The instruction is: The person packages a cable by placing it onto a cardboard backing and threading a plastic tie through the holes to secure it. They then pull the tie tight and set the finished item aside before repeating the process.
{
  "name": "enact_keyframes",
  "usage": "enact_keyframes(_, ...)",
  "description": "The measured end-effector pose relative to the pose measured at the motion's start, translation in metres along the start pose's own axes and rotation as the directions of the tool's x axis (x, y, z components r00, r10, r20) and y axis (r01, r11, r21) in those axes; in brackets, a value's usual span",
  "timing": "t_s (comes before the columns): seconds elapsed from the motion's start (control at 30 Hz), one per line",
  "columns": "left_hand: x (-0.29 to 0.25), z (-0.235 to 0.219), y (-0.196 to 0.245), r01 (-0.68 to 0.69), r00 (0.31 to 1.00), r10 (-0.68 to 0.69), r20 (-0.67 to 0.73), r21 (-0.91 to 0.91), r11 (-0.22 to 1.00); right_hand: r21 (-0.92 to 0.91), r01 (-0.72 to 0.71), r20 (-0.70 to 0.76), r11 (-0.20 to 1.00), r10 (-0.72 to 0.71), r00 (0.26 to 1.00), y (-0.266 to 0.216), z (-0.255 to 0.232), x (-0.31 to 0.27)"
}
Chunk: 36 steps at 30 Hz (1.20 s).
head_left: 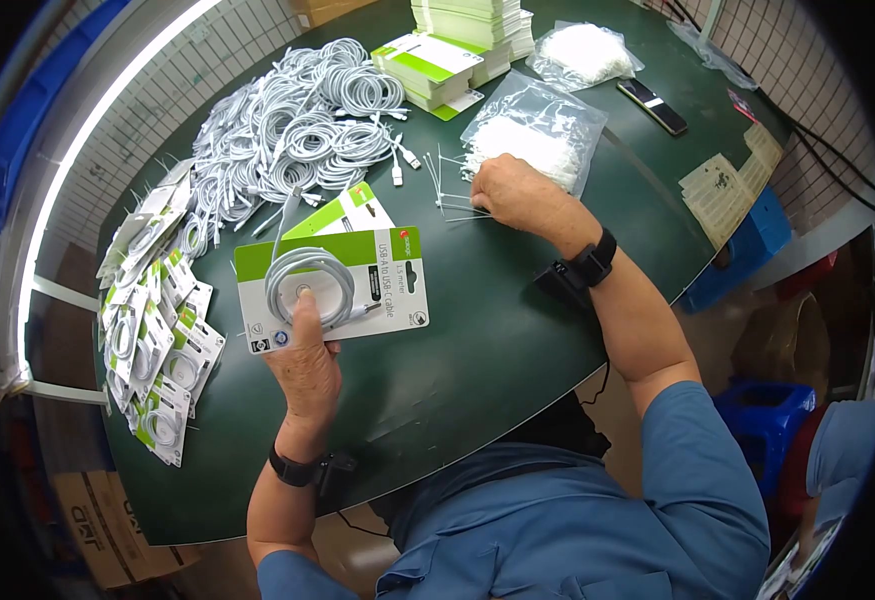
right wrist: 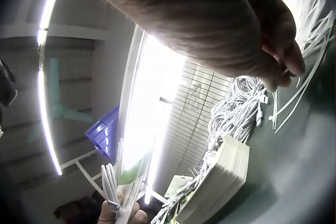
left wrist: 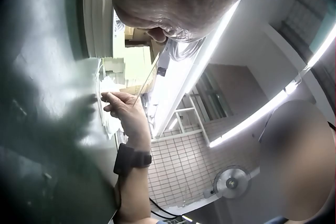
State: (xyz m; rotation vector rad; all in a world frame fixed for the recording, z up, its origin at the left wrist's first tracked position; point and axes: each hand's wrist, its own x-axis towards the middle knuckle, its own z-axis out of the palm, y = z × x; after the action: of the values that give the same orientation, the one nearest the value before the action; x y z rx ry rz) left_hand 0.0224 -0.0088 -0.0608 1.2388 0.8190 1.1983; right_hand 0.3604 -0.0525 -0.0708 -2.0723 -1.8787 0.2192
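My left hand (head_left: 307,378) holds a green and white packaging card (head_left: 397,285), its thumb pressing on a coiled white USB cable (head_left: 341,290) that lies against the card's front. The print reads USB-A to USB-C cable. Over several loose white cable ties (head_left: 439,188), my right hand (head_left: 522,195) pinches one between thumb and forefinger; the right wrist view shows those fingertips together at the tie ends. Just behind that hand lies a clear plastic bag (head_left: 585,125) of white cable ties. Another green and white card (head_left: 365,212) lies behind the held one.
A large heap of coiled white cables (head_left: 307,130) fills the back left. Finished-looking carded cables (head_left: 162,345) pile along the left edge. Stacked cards (head_left: 427,70) stand at the back, beside a second bag of ties (head_left: 587,55). A phone (head_left: 652,107) lies at the right.
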Motion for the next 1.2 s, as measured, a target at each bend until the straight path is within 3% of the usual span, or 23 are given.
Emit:
enact_keyframes(0.07,-0.001,0.002,0.001,-0.015,1.0,0.015,-0.002,0.005,1.0,0.002,0.014,-0.014,1.0,-0.014,1.0,0.0,0.001,0.001)
enact_keyframes(0.17,-0.006,0.003,0.004,-0.057,0.998,0.057,0.004,0.043,0.997,0.131,0.096,-0.152,0.987,-0.076,0.985,0.002,0.007,0.003)
enact_keyframes(0.27,-0.012,0.002,0.007,-0.128,0.992,0.127,0.017,0.102,0.987,0.15,0.161,-0.257,0.976,-0.119,0.959,-0.005,-0.001,0.002)
enact_keyframes(0.33,-0.022,-0.003,0.008,-0.23,0.973,0.217,0.081,0.242,0.943,0.144,0.203,-0.305,0.969,-0.151,0.94,-0.012,-0.008,0.001)
enact_keyframes(0.4,-0.023,-0.003,0.005,-0.279,0.96,0.262,0.097,0.298,0.913,0.64,0.068,-0.159,0.766,0.046,0.986,-0.033,-0.02,-0.004)
enact_keyframes(0.43,-0.022,-0.006,0.0,-0.426,0.903,0.387,0.185,0.28,0.86,0.819,-0.029,-0.042,0.573,0.11,0.993,-0.04,-0.022,-0.005)
enact_keyframes(0.5,-0.022,-0.011,-0.008,-0.679,0.725,0.595,0.345,0.215,0.702,0.816,0.001,-0.034,0.578,0.046,0.998,-0.048,-0.019,-0.005)
enact_keyframes(0.53,-0.023,-0.008,-0.005,-0.672,0.734,0.595,0.328,0.22,0.707,0.821,0.03,-0.032,0.57,-0.007,0.999,-0.051,-0.016,-0.005)
enact_keyframes(0.6,-0.02,0.002,0.012,-0.851,0.52,0.703,0.485,0.23,0.471,0.826,0.049,-0.011,0.562,-0.071,0.997,-0.058,-0.012,-0.007)
enact_keyframes(0.63,-0.021,0.004,0.019,-0.915,0.403,0.722,0.563,0.218,0.34,0.771,0.081,-0.035,0.632,-0.086,0.996,-0.064,-0.013,-0.01)
enact_keyframes(0.67,-0.023,0.005,0.022,-0.907,0.42,0.72,0.552,0.234,0.35,0.709,0.115,-0.058,0.696,-0.105,0.993,-0.069,-0.014,-0.013)
enact_keyframes(0.73,-0.026,0.005,0.028,-0.931,0.346,0.661,0.666,0.157,0.329,0.641,0.147,-0.068,0.753,-0.135,0.989,-0.072,-0.01,-0.013)
enact_keyframes(0.77,-0.027,0.005,0.028,-0.94,0.302,0.628,0.717,0.114,0.321,0.577,0.259,-0.156,0.774,-0.206,0.966,-0.069,-0.006,-0.012)
enact_keyframes(0.83,-0.029,0.004,0.023,-0.941,0.302,0.631,0.714,0.115,0.319,0.419,0.463,-0.316,0.781,-0.352,0.881,-0.066,0.001,-0.01)
enact_keyframes(1.0,-0.03,0.001,0.022,-0.952,0.255,0.608,0.752,0.084,0.295,0.4,0.469,-0.293,0.788,-0.375,0.88,-0.072,-0.001,-0.013)
enact_keyframes(1.1,-0.029,0.0,0.026,-0.956,0.234,0.591,0.772,0.072,0.284,0.336,0.542,-0.352,0.771,-0.431,0.831,-0.08,-0.004,-0.015)
enact_keyframes(1.2,-0.03,0.0,0.023,-0.958,0.222,0.591,0.775,0.062,0.279,0.392,0.526,-0.288,0.755,-0.442,0.849,-0.084,-0.009,-0.019)
